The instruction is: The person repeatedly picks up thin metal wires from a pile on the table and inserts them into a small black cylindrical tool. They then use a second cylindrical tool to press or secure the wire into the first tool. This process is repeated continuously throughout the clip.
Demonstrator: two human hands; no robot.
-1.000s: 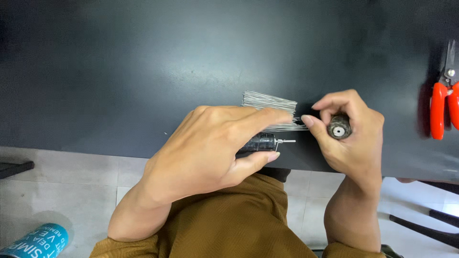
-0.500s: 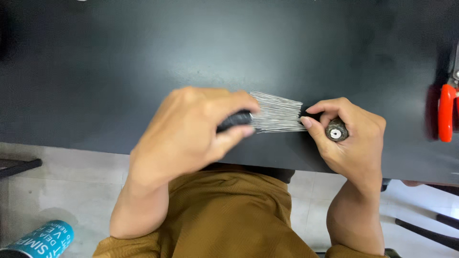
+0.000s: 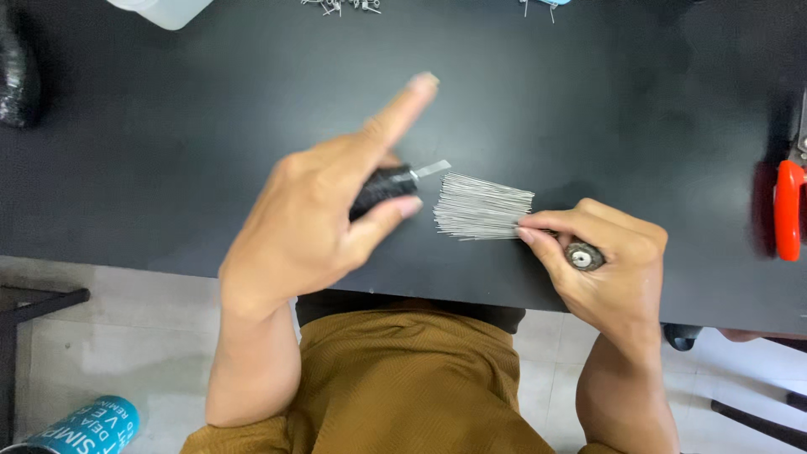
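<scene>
Since 0.5 s ago, left hand point(image 3: 324, 223) has lifted off the bundle of thin metal wires point(image 3: 483, 208) and moved up and left, so the wires now show in full. Bundle lies flat on the black table point(image 3: 168, 168) near its front edge, fanned toward the left. Right hand point(image 3: 609, 265) pinches the bundle's right end, thumb and fingers closed on it, prob. to keep the strands together; a small round metal piece point(image 3: 582, 257) sits under its fingers. Left hand grips a dark-handled tool w/ a short metal blade point(image 3: 395, 181), index finger pointing out, blade tip near the wires, not touching. Red-handled cutters point(image 3: 788, 210) lie well apart at right; a white container point(image 3: 164, 10) at the far edge.
</scene>
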